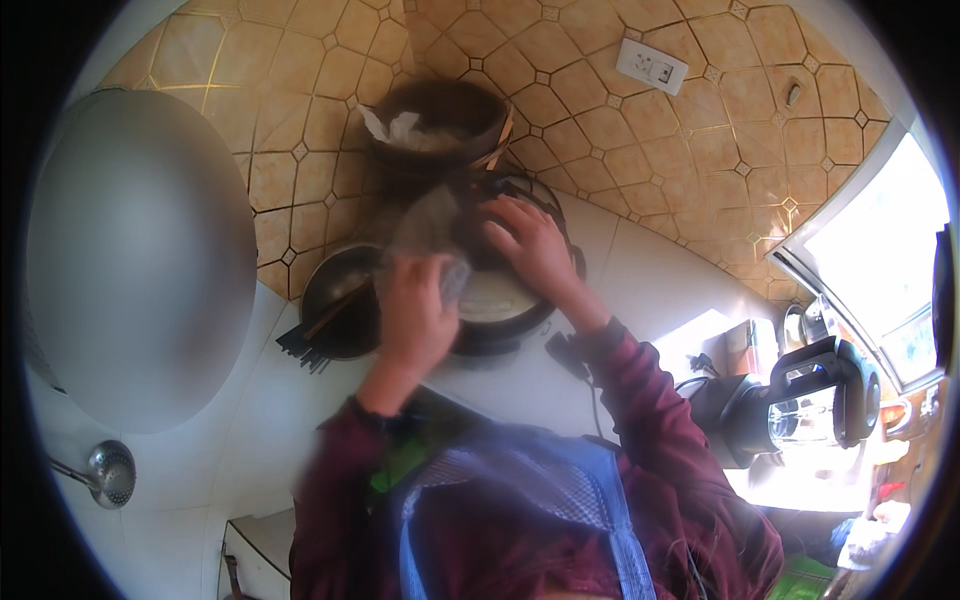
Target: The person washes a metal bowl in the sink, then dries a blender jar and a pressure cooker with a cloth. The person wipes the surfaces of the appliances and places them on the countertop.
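My left hand (420,319) is closed on a thin, translucent plastic bag (431,232), blurred by motion. With fingers partly spread, my right hand (531,244) is over the far right side of a round pot or cooker (495,300); a dark, blurred shape lies at its fingertips, and I cannot tell whether it is held. Pale contents show inside the cooker. Behind it sits a dark round bowl or pot (442,112) with crumpled white material inside. Left of my left hand is a black pan (330,281) with a brown stick-like utensil across it.
A large round metal lid or wok (142,255) fills the left side. Below it lies a slotted metal skimmer (114,474). At the right stands a black-handled blender (810,405), near a bright window (885,247). A wall socket (652,66) is on the tiles.
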Demonstrator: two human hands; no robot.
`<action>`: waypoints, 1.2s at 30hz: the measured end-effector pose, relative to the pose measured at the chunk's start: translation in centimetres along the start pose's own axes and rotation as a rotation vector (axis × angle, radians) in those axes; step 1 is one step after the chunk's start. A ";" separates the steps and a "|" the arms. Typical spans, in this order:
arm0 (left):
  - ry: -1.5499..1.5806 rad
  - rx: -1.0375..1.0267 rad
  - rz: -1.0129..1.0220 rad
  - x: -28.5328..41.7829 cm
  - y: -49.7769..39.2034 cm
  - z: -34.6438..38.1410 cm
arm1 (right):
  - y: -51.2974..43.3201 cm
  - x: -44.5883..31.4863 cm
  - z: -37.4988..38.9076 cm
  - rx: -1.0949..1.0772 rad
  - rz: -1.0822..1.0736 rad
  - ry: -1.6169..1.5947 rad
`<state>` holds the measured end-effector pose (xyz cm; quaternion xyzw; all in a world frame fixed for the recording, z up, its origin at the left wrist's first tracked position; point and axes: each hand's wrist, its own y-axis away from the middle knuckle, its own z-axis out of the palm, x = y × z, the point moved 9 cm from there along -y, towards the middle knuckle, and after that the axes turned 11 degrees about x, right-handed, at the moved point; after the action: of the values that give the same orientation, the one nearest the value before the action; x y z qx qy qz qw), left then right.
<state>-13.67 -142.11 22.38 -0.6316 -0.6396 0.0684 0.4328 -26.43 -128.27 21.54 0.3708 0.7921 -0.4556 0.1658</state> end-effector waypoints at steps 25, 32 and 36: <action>0.067 0.100 0.177 -6.6 -7.4 2.4 | 0.1 0.4 0.5 -0.047 -0.020 -0.044; 0.156 -0.008 -0.218 -8.8 -13.5 7.0 | 0.1 0.1 0.2 -0.057 -0.021 -0.045; 0.016 -0.114 -0.168 -8.2 -11.1 6.4 | 0.2 -0.1 -0.1 -0.025 -0.055 -0.062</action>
<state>-27.46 -148.45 21.64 -0.5998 -0.6898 -0.0098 0.4054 -26.18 -128.16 21.57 0.3326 0.8022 -0.4612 0.1822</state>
